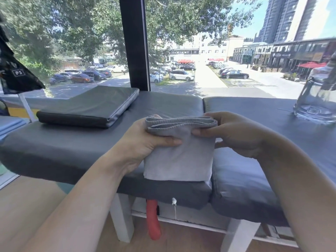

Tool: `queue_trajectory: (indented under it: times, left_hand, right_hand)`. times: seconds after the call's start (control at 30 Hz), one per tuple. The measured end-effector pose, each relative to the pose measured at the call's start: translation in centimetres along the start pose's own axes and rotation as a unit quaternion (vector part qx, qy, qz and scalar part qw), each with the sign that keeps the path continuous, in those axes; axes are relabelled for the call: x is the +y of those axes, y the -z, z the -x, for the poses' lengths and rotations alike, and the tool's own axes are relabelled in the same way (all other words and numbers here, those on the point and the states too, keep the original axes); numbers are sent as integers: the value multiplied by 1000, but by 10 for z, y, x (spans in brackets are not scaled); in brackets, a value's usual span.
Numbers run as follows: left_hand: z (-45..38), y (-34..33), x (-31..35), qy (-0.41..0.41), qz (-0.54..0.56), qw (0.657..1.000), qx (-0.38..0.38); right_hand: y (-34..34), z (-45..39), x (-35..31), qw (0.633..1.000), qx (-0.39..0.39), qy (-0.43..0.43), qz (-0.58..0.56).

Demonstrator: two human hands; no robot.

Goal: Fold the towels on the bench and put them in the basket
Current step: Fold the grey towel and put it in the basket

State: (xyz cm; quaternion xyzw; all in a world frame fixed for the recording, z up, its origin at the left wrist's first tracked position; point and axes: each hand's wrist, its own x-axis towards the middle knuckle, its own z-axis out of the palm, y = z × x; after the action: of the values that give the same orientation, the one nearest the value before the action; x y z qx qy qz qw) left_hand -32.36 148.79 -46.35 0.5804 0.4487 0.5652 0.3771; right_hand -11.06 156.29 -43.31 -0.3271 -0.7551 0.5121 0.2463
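Gripping the folded grey towel [179, 153] between them, left hand [140, 142] and right hand [234, 135] pinch its top edge, thumbs in front, holding it upright above the bench [72, 142] front edge.

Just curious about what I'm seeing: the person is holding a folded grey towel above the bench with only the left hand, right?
Not quite. The head view shows both hands holding it: the left hand and the right hand each grip the folded grey towel above the bench.
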Motion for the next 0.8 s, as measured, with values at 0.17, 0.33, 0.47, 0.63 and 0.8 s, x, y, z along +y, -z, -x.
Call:
queue_trajectory:
  times: [0.17,0.33,0.47,0.63,0.8]
  left_hand:
    - [-8,10,-3,-155,-52,981,101]
    - [-4,22,-24,-164,-160,970,81]
    - [10,30,-43,-102,-240,965,0]
    - [36,31,-53,-59,-232,971,-31]
    - [49,31,-55,-86,-255,963,-16]
  right_hand:
    - [-10,-8,-2,968,115,225,-10]
    - [-16,-23,25,953,134,259,88]
    - [-17,-19,47,959,46,228,165]
    - [-19,-1,60,956,-9,189,223]
    - [-23,7,71,888,3,240,392]
